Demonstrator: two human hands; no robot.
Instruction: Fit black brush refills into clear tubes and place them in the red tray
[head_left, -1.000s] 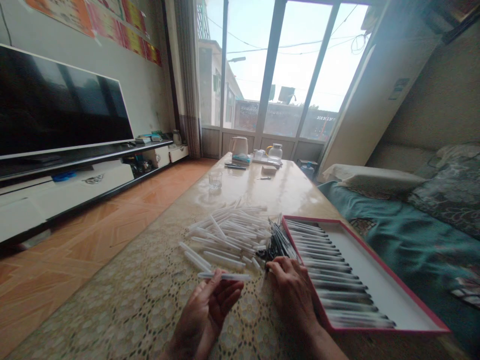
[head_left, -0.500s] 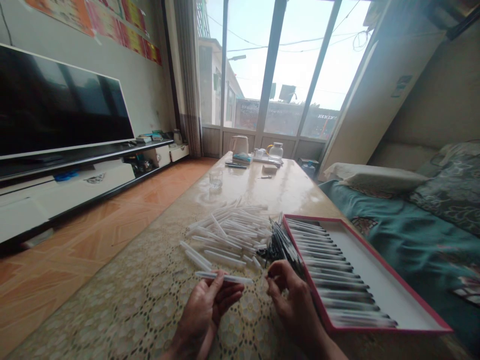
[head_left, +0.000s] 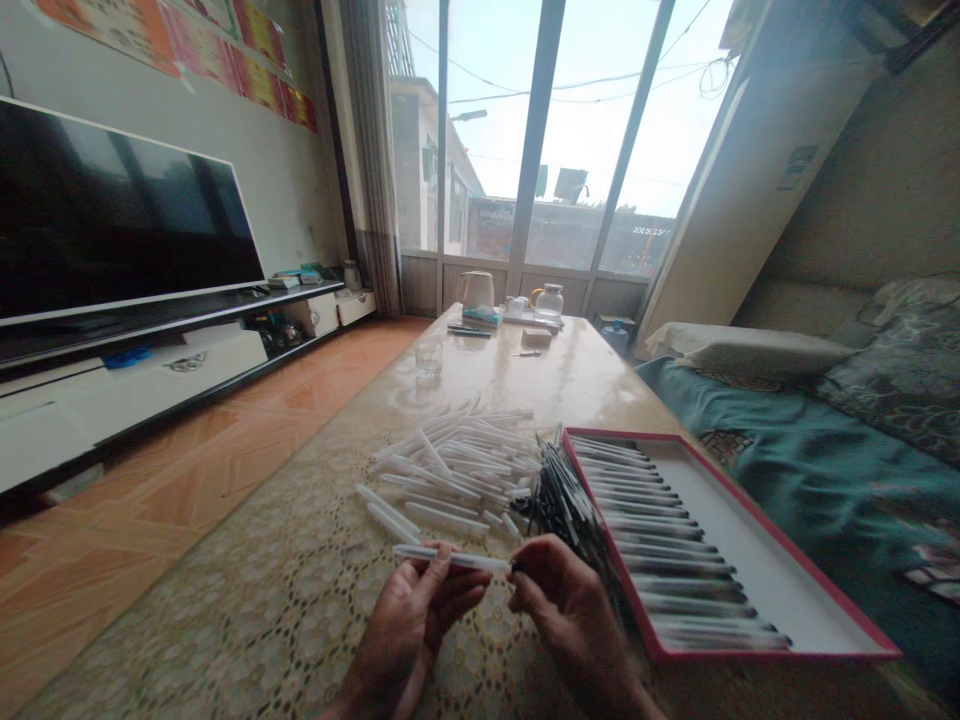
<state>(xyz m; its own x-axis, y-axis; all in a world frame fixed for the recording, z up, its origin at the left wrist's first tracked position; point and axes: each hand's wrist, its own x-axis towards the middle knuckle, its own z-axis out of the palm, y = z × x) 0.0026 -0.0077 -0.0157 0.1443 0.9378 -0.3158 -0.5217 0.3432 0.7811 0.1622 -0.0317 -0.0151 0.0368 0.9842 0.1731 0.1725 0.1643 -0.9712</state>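
Between the thumb and fingers of my left hand lies a whitish translucent pen barrel, held level and pointing left to right. At its right end, my right hand pinches a small black end piece, which meets or nearly meets the barrel; the exact contact is too small to tell. Just beyond my hands is a loose pile of similar white barrels. Thin black refills lie heaped beside that pile, against a shallow red-rimmed box. Inside the box, pens with black ends lie in a row.
A drinking glass stands farther up the patterned table. A kettle, a glass jug and a small box are at the far end. A bed or sofa with a teal cover borders the right side.
My right hand has moved left, bringing the small black piece to the barrel's right end. My left hand keeps its hold on the barrel, nearly unmoved.
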